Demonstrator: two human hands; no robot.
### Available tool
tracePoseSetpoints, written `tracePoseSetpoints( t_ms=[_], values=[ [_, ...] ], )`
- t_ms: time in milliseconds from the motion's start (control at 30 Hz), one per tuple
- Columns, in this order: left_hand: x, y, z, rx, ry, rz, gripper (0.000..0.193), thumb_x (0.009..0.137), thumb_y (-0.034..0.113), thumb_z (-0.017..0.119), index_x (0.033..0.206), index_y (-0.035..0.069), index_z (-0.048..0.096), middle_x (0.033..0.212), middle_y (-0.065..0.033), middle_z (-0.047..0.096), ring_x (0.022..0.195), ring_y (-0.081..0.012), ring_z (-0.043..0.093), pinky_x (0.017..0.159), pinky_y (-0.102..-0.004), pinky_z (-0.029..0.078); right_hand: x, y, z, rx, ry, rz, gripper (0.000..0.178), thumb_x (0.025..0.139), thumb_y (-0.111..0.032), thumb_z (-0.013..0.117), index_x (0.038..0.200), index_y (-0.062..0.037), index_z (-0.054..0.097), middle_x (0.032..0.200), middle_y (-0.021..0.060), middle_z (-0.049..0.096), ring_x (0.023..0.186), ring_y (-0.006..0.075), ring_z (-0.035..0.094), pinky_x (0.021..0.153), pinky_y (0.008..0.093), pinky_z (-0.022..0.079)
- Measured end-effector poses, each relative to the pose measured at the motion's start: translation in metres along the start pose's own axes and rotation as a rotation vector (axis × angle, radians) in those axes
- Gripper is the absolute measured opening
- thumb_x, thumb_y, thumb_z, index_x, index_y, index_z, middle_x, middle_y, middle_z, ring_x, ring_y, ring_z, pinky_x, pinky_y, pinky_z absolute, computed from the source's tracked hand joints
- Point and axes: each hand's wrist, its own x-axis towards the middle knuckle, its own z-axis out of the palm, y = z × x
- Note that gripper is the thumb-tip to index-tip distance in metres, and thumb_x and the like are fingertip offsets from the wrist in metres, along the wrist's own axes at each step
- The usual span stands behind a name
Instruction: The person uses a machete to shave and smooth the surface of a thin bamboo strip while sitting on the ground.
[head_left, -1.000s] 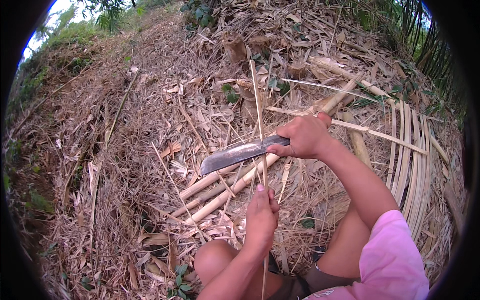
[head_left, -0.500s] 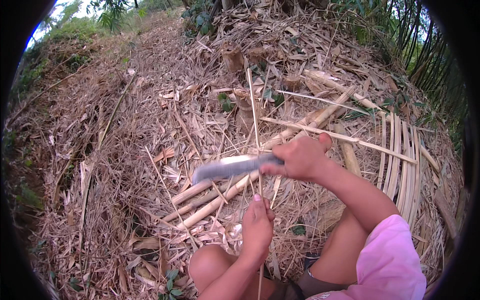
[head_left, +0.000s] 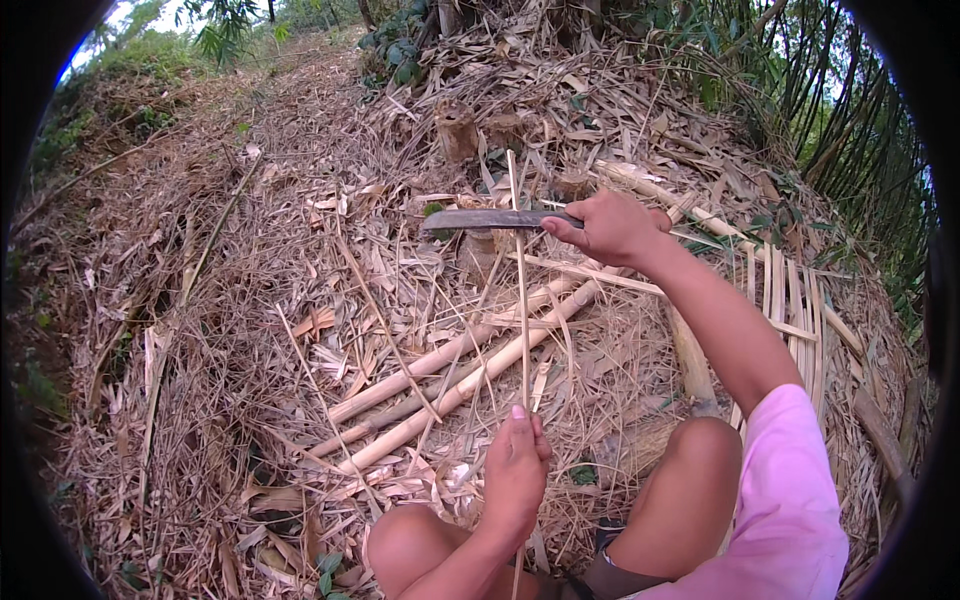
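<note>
A long, thin bamboo strip [head_left: 523, 310] stands out in front of me, its lower end running down past my knees. My left hand [head_left: 516, 462] is closed around its lower part, thumb pointing up along it. In my right hand [head_left: 618, 228] I grip the handle of a machete [head_left: 480, 219]. The blade points left and lies across the strip near its far end, seemingly against it. Beneath the strip, several pale bamboo poles [head_left: 440, 425] rest slantwise on the ground.
A bundle of split bamboo strips [head_left: 795, 300] lies at the right. Cut bamboo stumps [head_left: 457, 130] stand beyond the blade. Dry leaves and husks [head_left: 240, 330] cover the slope. Another pole [head_left: 690, 350] lies by my right knee [head_left: 700, 455]. Green bamboo stalks [head_left: 840, 110] rise at the far right.
My right hand has carried the machete away from me, from near my left hand to the strip's far part. My left hand still holds the strip, slightly lower in view.
</note>
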Motion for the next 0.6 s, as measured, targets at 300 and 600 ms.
tracePoseSetpoints(
  t_ms=[300, 600],
  values=[
    [-0.003, 0.001, -0.006, -0.062, -0.037, -0.029, 0.041, 0.107, 0.04, 0.033, 0.088, 0.008, 0.048, 0.063, 0.0045, 0.037, 0.053, -0.0062, 0.031, 0.048, -0.023, 0.027, 0.033, 0.007, -0.018, -0.021, -0.015, 0.067, 0.078, 0.091, -0.075, 0.03, 0.081, -0.0087, 0.07, 0.07, 0.0176, 0.064, 0.075, 0.0347, 0.066, 0.071, 0.0488, 0.053],
    [0.002, -0.005, -0.01, -0.023, -0.017, -0.012, 0.042, 0.106, 0.042, 0.032, 0.086, 0.009, 0.047, 0.061, 0.0051, 0.036, 0.05, -0.006, 0.031, 0.045, -0.0228, 0.025, 0.049, -0.019, -0.03, 0.042, -0.099, 0.258, 0.09, 0.088, -0.08, 0.024, 0.09, -0.0043, 0.072, 0.083, 0.0184, 0.068, 0.085, 0.0348, 0.068, 0.078, 0.0474, 0.053]
  ],
)
